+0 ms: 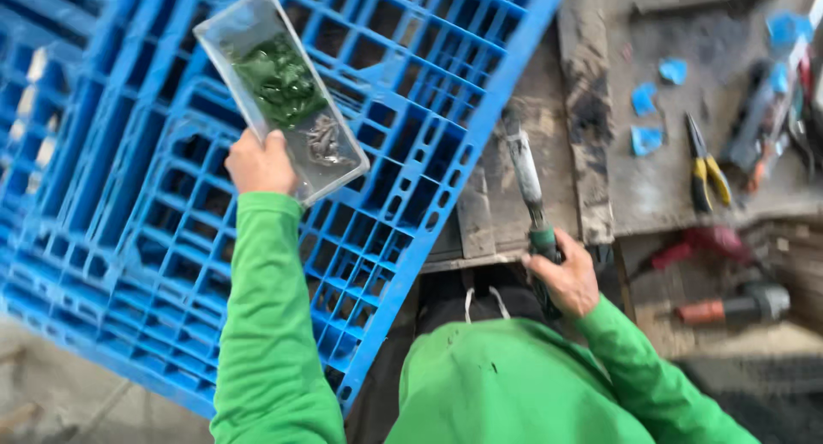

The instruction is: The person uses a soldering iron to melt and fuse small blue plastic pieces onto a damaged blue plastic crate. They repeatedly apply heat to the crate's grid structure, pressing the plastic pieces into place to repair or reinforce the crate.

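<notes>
While we look down over our green sleeves, our left hand (260, 164) grips the near end of a clear plastic tray (279, 93), fingers closed on its rim. The tray slants away to the far left above the blue plastic pallet (403, 110), which fills the left of the view, and it holds green bits at its middle and small grey pieces nearer our hand. That arm reaches straight out, the sleeve running up from the near edge. Our right hand (566, 277) is closed around the green handle of a hand tool (530, 195), whose pale shaft points far, over the worn table (600, 178). This arm is bent, the hand near our body. Yellow-handled pliers (705, 165) lie on the table to the right, well apart from both hands.
</notes>
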